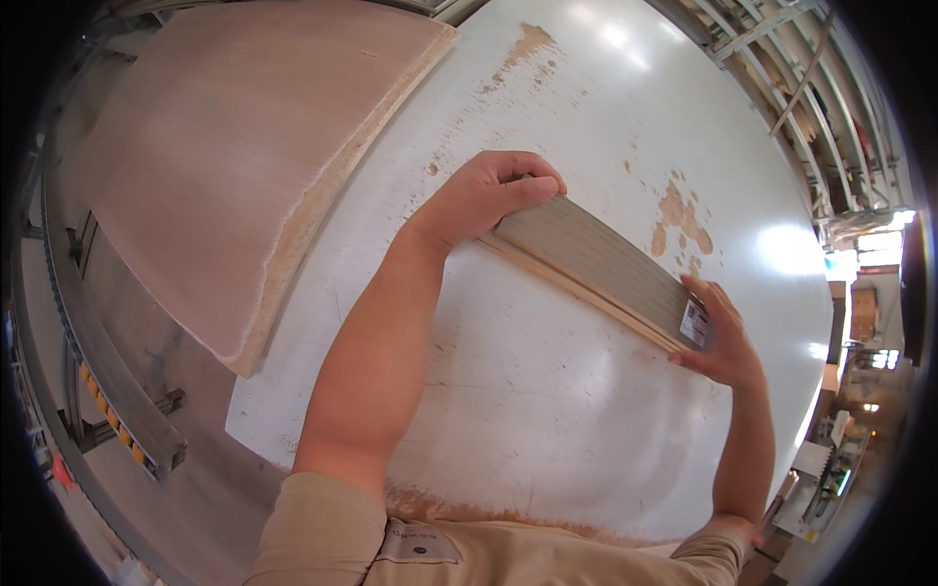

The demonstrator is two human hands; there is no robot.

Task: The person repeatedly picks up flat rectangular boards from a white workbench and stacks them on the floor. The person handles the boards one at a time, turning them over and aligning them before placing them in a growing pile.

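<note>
A short stack of narrow wooden boards [601, 256] is between my hands, its top face grey-brown with a wood grain and its near edges pale. My left hand [493, 195] grips the far-left end, with the thumb over the top corner and the fingers curled round the end, partly hidden. At the right end my right hand [723, 337] wraps the other end, thumb on the near edge and fingers on the far edge. Beside that hand a white printed label [694, 322] is stuck on the top board. Whether the boards touch the table below cannot be told.
The white worktable [547, 410] has worn brown patches. A large pinkish-brown panel [264, 117] with a rough pale edge lies at the left. A conveyor rail with yellow rollers [103, 396] runs along the lower left. Metal racking [782, 68] stands at the far right.
</note>
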